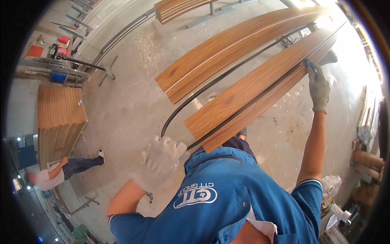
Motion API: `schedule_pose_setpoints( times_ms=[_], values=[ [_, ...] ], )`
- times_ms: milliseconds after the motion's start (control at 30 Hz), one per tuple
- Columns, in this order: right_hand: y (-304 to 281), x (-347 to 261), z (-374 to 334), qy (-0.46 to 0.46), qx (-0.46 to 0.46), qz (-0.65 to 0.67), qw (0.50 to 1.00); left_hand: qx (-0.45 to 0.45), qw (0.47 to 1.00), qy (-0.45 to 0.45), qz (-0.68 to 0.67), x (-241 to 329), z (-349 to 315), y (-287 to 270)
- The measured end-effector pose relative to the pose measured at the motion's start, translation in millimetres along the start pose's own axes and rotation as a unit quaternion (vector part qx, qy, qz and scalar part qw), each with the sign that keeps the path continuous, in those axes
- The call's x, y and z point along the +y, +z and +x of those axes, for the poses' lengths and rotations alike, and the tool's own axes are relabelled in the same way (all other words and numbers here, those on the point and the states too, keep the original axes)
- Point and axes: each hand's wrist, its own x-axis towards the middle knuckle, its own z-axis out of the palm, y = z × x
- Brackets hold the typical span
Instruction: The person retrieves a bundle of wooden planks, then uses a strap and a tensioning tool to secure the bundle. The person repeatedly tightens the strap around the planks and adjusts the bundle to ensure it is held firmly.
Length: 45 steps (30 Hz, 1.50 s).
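Note:
My left hand (159, 160), in a pale glove, is closed around a black flexible strip (211, 83) beside my chest. One length of the strip curves away between two wood-grain boards; another lies along the groove of the nearer board (227, 102). My right hand (319, 87), in a greyish glove, reaches toward the far right part of that board. Its fingers close on a small blue piece (308, 64) touching the strip at the groove; the piece's shape is mostly hidden. The farther wood-grain board (215, 55) lies roughly parallel, apart from the nearer one.
A stack of brown panels (61, 105) stands at the left, with another person (65, 168) near it. Long pale profiles (118, 26) lie at the upper left, near a metal stand (107, 72). Rolls and wrapped material (367, 158) sit at the right edge.

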Motion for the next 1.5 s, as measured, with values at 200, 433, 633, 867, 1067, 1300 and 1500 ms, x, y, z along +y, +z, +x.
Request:
schedule_pose_setpoints(
  times_ms=[200,433,633,867,1067,1300,1500],
  values=[
    [-1,-2,1,0.006,-0.009,0.015,1.000,0.135,0.989,-0.017,-0.054,2,-10,38],
    [-11,-6,7,0.069,-0.022,-0.023,0.997,0.126,0.947,-0.111,-0.274,-6,1,50],
    [-18,-8,33,0.066,-0.037,-0.079,0.994,0.150,0.965,-0.033,-0.214,-12,14,43],
    [-19,-41,17,0.028,-0.032,-0.158,0.986,0.122,0.940,0.017,-0.319,-14,18,47],
    [-29,-86,-41,0.005,-0.049,-0.159,0.986,0.157,0.905,0.085,-0.385,-21,23,58],
    [-45,-146,-122,-0.047,-0.083,-0.138,0.986,0.153,0.891,0.132,-0.406,-29,24,60],
    [-55,-182,-181,-0.027,-0.144,-0.070,0.987,0.161,0.896,0.144,-0.389,-29,22,51]
  ],
)
